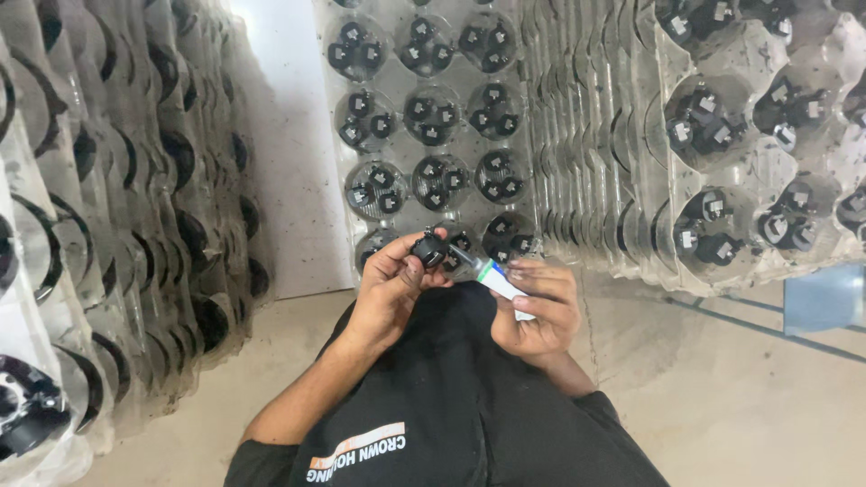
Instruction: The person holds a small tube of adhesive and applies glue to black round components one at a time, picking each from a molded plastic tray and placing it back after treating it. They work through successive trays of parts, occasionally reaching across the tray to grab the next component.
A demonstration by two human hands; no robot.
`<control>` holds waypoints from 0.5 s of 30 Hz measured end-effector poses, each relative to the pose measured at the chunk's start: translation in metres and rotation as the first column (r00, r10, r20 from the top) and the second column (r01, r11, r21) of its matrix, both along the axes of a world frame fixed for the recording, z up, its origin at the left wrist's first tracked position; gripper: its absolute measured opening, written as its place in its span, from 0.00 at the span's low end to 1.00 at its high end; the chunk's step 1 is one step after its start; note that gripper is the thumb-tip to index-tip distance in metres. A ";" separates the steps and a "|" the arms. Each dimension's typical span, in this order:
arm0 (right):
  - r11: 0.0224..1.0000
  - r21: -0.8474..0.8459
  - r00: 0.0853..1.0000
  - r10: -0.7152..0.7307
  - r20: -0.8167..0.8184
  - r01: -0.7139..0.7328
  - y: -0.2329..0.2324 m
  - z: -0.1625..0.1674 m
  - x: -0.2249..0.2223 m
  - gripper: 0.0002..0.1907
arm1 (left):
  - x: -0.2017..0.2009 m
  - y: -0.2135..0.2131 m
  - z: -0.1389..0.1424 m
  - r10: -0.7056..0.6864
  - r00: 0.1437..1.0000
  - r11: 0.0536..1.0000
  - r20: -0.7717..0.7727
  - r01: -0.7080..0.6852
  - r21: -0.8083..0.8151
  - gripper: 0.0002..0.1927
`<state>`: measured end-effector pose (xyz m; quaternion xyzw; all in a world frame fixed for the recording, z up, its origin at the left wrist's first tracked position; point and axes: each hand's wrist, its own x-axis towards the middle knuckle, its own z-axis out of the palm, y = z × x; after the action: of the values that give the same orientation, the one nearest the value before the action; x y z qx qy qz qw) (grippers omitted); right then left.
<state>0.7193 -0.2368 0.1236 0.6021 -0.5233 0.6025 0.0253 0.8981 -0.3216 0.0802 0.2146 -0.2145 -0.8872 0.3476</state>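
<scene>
My left hand [390,289] pinches a small black plastic part [429,249] between thumb and fingers, just below the centre of the head view. My right hand [534,311] grips a small white tube with a green band [498,278], its clear nozzle tip pointing up-left and touching or almost touching the black part. Both hands are held close together above my lap, which is covered by dark clothing [451,406].
A clear plastic tray [397,135] holding several pockets of black parts leans upright just beyond my hands. More stacked clear trays stand at the right [740,135] and the left [108,225]. A pale wall [289,135] and concrete floor [722,397] lie around.
</scene>
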 end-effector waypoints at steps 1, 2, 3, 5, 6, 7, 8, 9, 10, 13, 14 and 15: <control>1.000 -0.011 1.000 0.000 0.008 0.000 0.001 0.000 0.000 0.17 | 0.000 -0.001 -0.003 0.029 0.999 0.999 0.013 -0.029 -0.029 0.21; 1.000 -0.023 1.000 0.001 0.015 -0.001 0.000 -0.001 -0.001 0.16 | -0.001 -0.003 -0.006 0.060 0.998 0.997 0.025 -0.058 -0.060 0.20; 0.999 -0.034 1.000 0.001 0.023 0.000 0.000 -0.002 -0.001 0.15 | -0.002 -0.005 -0.010 0.089 0.995 0.992 0.036 -0.085 -0.089 0.20; 0.999 -0.052 0.999 -0.007 0.040 0.009 0.000 -0.004 0.000 0.15 | -0.005 -0.010 -0.017 0.142 0.984 0.987 0.112 -0.133 -0.085 0.20; 0.998 -0.062 0.999 -0.014 0.045 0.016 0.000 -0.005 -0.001 0.14 | -0.006 -0.014 -0.022 0.166 0.975 0.984 0.146 -0.155 -0.084 0.21; 0.998 -0.063 0.999 -0.006 0.048 0.009 0.000 -0.005 -0.002 0.14 | -0.008 -0.017 -0.026 0.182 0.973 0.981 0.144 -0.169 -0.100 0.21; 0.998 -0.063 0.999 0.000 0.051 0.003 0.001 -0.005 -0.002 0.15 | -0.008 -0.021 -0.031 0.196 0.970 0.977 0.141 -0.181 -0.115 0.22; 0.998 -0.064 0.998 0.006 0.055 -0.002 0.002 -0.006 -0.004 0.15 | -0.010 -0.026 -0.036 0.210 0.968 0.973 0.139 -0.192 -0.131 0.22; 0.998 -0.062 0.999 0.002 0.051 0.002 0.002 -0.006 -0.005 0.15 | -0.011 -0.032 -0.040 0.228 0.959 0.966 0.170 -0.201 -0.162 0.22; 0.998 -0.056 0.999 -0.005 0.048 0.008 0.002 -0.009 -0.011 0.15 | -0.017 -0.062 -0.052 0.276 0.923 0.942 0.268 -0.205 -0.266 0.24; 0.999 -0.053 0.999 0.002 0.052 0.001 0.002 -0.010 -0.013 0.15 | -0.020 -0.076 -0.055 0.292 0.906 0.931 0.306 -0.197 -0.307 0.24; 0.999 -0.052 0.998 0.007 0.056 -0.004 0.001 -0.012 -0.016 0.15 | -0.024 -0.092 -0.059 0.309 0.888 0.919 0.341 -0.186 -0.348 0.25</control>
<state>0.7037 -0.2353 0.1119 0.5854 -0.5063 0.6327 0.0244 0.8739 -0.4137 0.0216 0.3559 -0.3843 -0.7304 0.4384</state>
